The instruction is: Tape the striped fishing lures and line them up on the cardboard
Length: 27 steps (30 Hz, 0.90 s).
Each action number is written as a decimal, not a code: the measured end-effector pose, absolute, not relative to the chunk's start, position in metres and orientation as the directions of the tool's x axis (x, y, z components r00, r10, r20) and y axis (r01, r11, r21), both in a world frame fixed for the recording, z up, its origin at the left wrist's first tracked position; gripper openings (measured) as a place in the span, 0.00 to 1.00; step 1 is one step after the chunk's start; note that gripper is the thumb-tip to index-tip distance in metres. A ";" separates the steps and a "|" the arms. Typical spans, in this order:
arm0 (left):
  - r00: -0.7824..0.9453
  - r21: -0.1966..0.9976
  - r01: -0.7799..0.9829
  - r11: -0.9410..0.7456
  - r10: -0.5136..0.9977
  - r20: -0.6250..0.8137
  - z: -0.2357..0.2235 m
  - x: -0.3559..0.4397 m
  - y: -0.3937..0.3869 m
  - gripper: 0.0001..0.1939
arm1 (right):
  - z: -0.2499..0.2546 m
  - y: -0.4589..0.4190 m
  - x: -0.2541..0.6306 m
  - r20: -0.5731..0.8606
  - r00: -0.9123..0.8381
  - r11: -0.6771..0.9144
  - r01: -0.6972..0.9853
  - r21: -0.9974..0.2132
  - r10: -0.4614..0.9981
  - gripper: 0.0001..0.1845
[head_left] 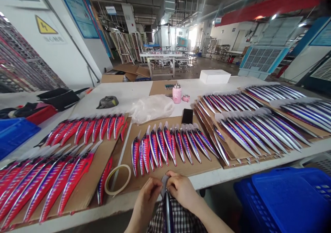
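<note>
Carefully, with the fingertips of my left hand (150, 190) and right hand (183, 190) closed on the clear lip (164, 184), I have the dark lure (168, 212) hanging body-down over my checked cloth (181, 215), just in front of the surface (207, 178). A light, even pinch from both sides suits this thin lip; squeezing or twisting could bend it. The tape roll (130, 174) lies near my left hand, beside the red-bellied lures (146, 153).

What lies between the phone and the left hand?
Between phone and left hand, the head view shows part of the middle lure row, on cardboard.
</note>
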State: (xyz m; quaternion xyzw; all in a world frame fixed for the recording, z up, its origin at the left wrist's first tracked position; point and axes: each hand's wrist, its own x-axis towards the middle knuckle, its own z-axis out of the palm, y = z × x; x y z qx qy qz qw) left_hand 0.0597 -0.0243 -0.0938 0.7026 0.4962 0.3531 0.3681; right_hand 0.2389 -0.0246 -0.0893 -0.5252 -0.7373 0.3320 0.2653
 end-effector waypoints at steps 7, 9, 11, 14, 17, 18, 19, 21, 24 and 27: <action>0.460 0.855 0.473 -0.214 0.887 -0.032 -0.074 0.062 -0.021 0.09 | -0.090 -0.026 0.238 0.059 -0.289 0.227 0.594 -0.772 0.956 0.10; 0.472 0.844 0.499 -0.197 0.879 -0.074 -0.071 0.062 -0.020 0.10 | -0.090 -0.027 0.238 0.057 -0.284 0.223 0.595 -0.773 0.957 0.10; 0.465 0.831 0.527 -0.177 0.879 -0.108 -0.070 0.062 -0.019 0.13 | -0.089 -0.027 0.238 0.055 -0.277 0.216 0.594 -0.775 0.959 0.10; 0.456 0.791 0.590 -0.165 0.876 -0.158 -0.072 0.061 -0.018 0.20 | -0.088 -0.027 0.237 0.057 -0.279 0.217 0.585 -0.781 0.959 0.11; 0.436 0.712 0.680 -0.176 0.877 -0.200 -0.073 0.061 -0.016 0.21 | -0.089 -0.027 0.237 0.061 -0.284 0.222 0.580 -0.783 0.957 0.12; 0.423 0.689 0.703 -0.179 0.884 -0.201 -0.073 0.061 -0.016 0.19 | -0.089 -0.027 0.237 0.060 -0.284 0.221 0.582 -0.783 0.957 0.12; 0.408 0.668 0.722 -0.181 0.891 -0.199 -0.073 0.062 -0.015 0.16 | -0.090 -0.026 0.237 0.057 -0.284 0.220 0.584 -0.781 0.957 0.12; 0.381 0.636 0.749 -0.185 0.906 -0.186 -0.073 0.064 -0.016 0.09 | -0.090 -0.026 0.236 0.051 -0.283 0.216 0.591 -0.777 0.958 0.12; 0.353 0.600 0.777 -0.192 0.921 -0.162 -0.072 0.067 -0.018 0.07 | -0.089 -0.026 0.235 0.045 -0.279 0.211 0.600 -0.771 0.959 0.12; 0.343 0.574 0.792 -0.208 0.929 -0.137 -0.069 0.069 -0.020 0.08 | -0.085 -0.027 0.235 0.042 -0.278 0.208 0.603 -0.770 0.960 0.12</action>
